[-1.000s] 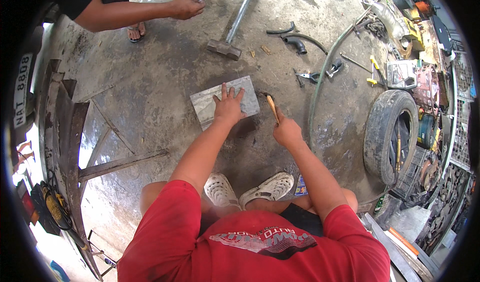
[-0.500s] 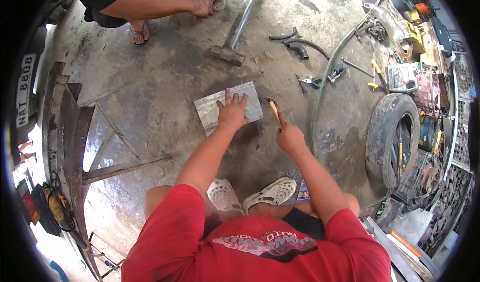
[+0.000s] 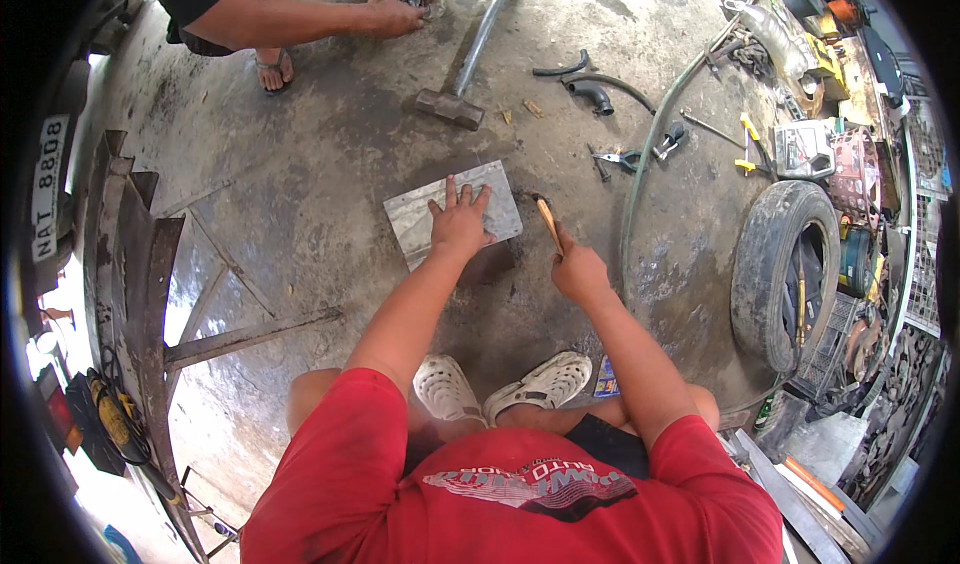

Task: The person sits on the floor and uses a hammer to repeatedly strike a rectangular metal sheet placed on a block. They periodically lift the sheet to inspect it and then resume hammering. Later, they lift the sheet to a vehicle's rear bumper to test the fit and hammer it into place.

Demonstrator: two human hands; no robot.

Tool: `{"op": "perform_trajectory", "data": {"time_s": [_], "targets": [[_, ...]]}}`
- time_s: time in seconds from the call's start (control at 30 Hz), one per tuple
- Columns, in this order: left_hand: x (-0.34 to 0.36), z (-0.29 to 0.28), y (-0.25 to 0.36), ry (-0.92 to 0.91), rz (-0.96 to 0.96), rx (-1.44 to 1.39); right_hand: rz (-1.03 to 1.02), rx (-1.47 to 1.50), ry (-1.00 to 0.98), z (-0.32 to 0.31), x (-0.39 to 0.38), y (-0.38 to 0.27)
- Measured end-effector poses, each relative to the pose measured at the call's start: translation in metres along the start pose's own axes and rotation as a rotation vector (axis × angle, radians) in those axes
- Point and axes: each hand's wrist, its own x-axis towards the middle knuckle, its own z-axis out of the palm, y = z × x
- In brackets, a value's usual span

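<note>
A flat grey metal sheet [image 3: 410,212] lies at a slant on the stained concrete floor in front of me. My left hand [image 3: 459,226] rests on top of it with fingers spread, pressing palm down. To the right of the sheet, my right hand [image 3: 579,268] is wrapped round the wooden handle of a hammer [image 3: 546,221]. Its dark head is near the sheet's right edge and blends into the floor, so I cannot tell whether the two touch.
Beyond the sheet lies a sledgehammer [image 3: 450,108]. Pliers [image 3: 622,159], black hoses [image 3: 592,97] and a long green hose [image 3: 634,204] are to the right, before a tyre [image 3: 775,276]. A rusty metal frame [image 3: 140,254] stands left. A co-worker's hands [image 3: 402,14] handle a small part far left.
My hands keep the same places on the sheet and the hammer, with the whole view shifted slightly. The co-worker's hands have moved a little around the small part.
</note>
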Motion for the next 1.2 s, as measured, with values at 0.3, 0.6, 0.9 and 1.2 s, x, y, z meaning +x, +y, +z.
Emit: {"op": "perform_trajectory", "data": {"time_s": [0.3, 0.6, 0.9, 1.2], "targets": [[-0.002, -0.008, 0.008, -0.056, -0.191, -0.058, 0.032, 0.053, 0.017, 0.002, -0.002, 0.005], [0.0, -0.013, 0.003, -0.104, -0.185, -0.066, 0.069, 0.205, 0.092, 0.015, 0.001, 0.018], [0.0, -0.015, 0.006, -0.09, -0.19, -0.081, 0.069, 0.211, 0.085, 0.019, 0.004, 0.024], [-0.001, -0.013, -0.001, -0.087, -0.177, -0.084, 0.062, 0.215, 0.066, 0.017, 0.002, 0.025]]}}
